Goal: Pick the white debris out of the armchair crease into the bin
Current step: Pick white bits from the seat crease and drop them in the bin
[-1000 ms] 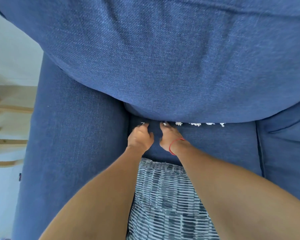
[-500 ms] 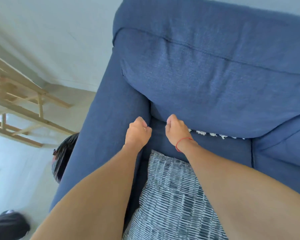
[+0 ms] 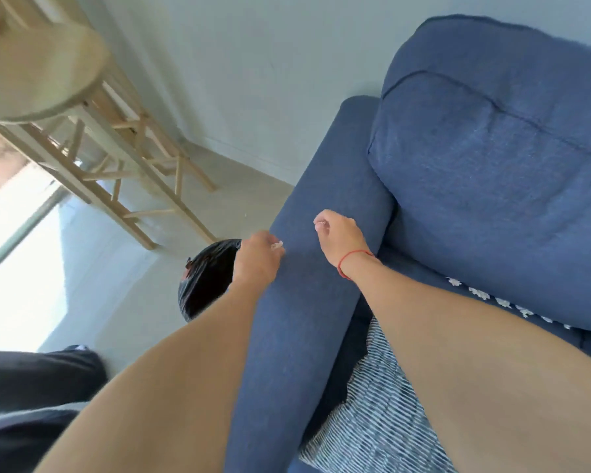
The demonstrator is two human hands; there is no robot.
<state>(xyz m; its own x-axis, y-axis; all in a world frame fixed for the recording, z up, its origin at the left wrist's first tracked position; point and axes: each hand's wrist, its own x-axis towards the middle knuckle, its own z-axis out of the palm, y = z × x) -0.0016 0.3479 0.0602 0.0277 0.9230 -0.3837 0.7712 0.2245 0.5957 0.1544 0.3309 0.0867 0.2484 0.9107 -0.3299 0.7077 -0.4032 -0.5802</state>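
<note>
My left hand (image 3: 258, 259) hovers over the left edge of the blue armchair's armrest (image 3: 307, 302), fingers pinched on a small piece of white debris (image 3: 276, 245). Just left of it on the floor stands the bin (image 3: 207, 279), lined with a black bag. My right hand (image 3: 338, 238), with a red thread on the wrist, is over the armrest with fingers pinched together on a bit of white. More white debris (image 3: 502, 302) lies in the crease under the back cushion (image 3: 492, 186).
A striped grey-and-white cushion (image 3: 382, 425) lies on the seat under my right arm. A wooden table and stool frame (image 3: 123, 165) stand at the back left by the wall. Dark fabric (image 3: 31, 397) lies on the floor at lower left.
Both hands have left the crease and moved left over the armrest toward the bin, each pinched on debris. The view has swung left, bringing the bin and floor into sight.
</note>
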